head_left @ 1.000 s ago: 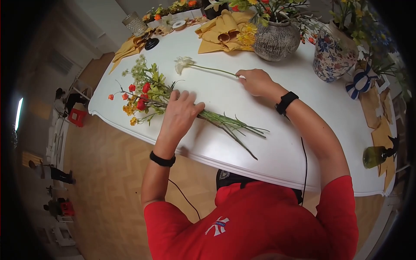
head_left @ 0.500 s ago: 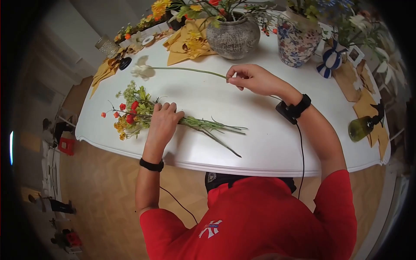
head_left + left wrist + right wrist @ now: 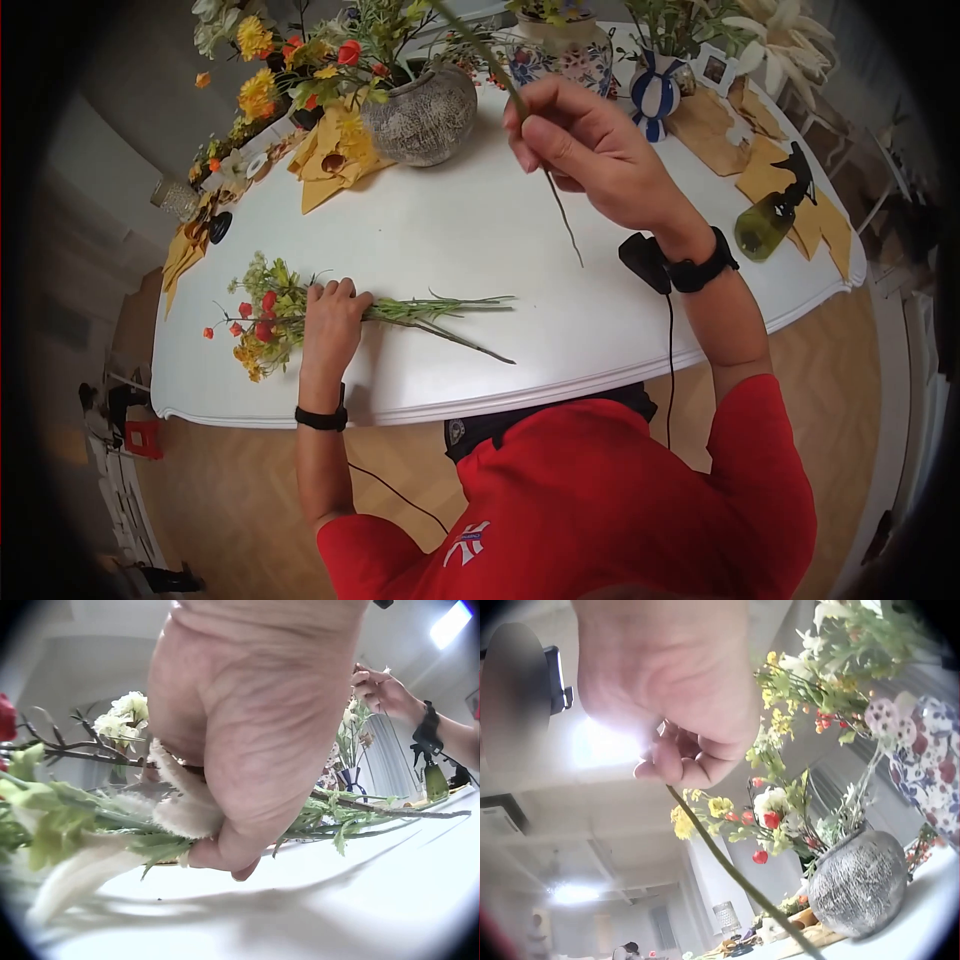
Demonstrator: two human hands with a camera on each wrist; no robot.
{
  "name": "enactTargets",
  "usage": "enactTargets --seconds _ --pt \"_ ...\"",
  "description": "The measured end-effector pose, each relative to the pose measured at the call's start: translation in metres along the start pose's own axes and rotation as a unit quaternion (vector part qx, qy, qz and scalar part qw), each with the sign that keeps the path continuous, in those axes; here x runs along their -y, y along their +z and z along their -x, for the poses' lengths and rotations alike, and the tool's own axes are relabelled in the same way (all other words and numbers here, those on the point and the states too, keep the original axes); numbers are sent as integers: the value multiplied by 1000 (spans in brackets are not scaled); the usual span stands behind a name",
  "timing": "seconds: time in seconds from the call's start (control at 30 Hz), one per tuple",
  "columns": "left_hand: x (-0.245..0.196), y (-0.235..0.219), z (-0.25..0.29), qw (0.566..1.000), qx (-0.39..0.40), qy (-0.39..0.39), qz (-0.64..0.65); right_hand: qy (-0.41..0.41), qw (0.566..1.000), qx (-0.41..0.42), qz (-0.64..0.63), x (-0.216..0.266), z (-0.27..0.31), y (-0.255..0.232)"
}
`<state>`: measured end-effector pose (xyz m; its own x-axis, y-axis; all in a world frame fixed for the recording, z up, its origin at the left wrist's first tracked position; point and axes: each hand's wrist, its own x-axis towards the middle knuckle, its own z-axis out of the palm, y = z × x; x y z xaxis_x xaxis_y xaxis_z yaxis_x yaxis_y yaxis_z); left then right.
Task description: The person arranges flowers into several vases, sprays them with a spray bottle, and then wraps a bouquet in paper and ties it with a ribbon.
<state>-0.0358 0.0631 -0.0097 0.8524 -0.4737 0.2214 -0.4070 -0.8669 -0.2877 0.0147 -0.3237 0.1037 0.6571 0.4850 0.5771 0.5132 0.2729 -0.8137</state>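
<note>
My right hand (image 3: 605,155) is raised over the table and pinches a long green flower stem (image 3: 482,45) between thumb and fingers. The stem's thin lower end hangs below the hand; its flower head lies outside the head view. In the right wrist view the stem (image 3: 735,874) slants down from the fingertips. My left hand (image 3: 335,325) grips a bunch of flowers (image 3: 265,332) low over the white table. Red and yellow blooms and pale green sprigs stick out to its left, bare stems (image 3: 445,308) to its right. Fuzzy pale leaves (image 3: 187,802) show under the left palm.
On the white table (image 3: 450,240) a grey textured vase (image 3: 420,120) with flowers stands at the back. Behind it are a floral-patterned vase (image 3: 575,60) and a blue-striped vase (image 3: 655,98). A green spray bottle (image 3: 765,228) stands right; yellow wrapping (image 3: 325,190) lies left.
My right hand has lifted the stem off to the upper right and tilted it; its white flower has left the head view. The left hand stays on the bunch. The head view has shifted.
</note>
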Motion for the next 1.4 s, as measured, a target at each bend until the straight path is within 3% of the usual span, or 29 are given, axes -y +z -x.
enactTargets --seconds 0.17,0.3,0.4,0.53,0.73,0.83,0.97,1.1,1.23,1.27,1.37,1.4 --pt "-2 7 -7 1000 -4 2 8 -114 987 -111 18 42 -9 -20" --pt "-1 11 -9 1000 1 0 14 -192 968 -146 72 74 -29 -41" --pt "1 14 -7 1000 15 -6 25 -235 915 -263 195 85 -46 -38" --pt "4 20 -5 999 4 -2 36 -378 829 -266 314 90 -70 -40" --pt "3 21 -6 999 -20 10 35 -273 817 -348 369 107 -58 -53" --pt "1 17 -6 999 -16 15 27 -314 752 -371 445 105 -68 -62" --pt "-1 17 -6 999 -19 16 36 -280 706 -377 531 109 -70 -67" --pt "-4 12 -5 999 -24 20 40 -230 739 -390 500 101 -73 -71" --pt "-3 9 -6 999 -16 24 36 -255 687 -408 545 100 -80 -75" --pt "-2 8 -5 999 -15 25 34 -273 723 -395 496 101 -84 -77" --pt "-3 8 -4 999 -14 27 39 -294 662 -390 568 105 -87 -78" --pt "-4 7 -5 999 -12 28 42 -269 680 -392 558 104 -88 -81"
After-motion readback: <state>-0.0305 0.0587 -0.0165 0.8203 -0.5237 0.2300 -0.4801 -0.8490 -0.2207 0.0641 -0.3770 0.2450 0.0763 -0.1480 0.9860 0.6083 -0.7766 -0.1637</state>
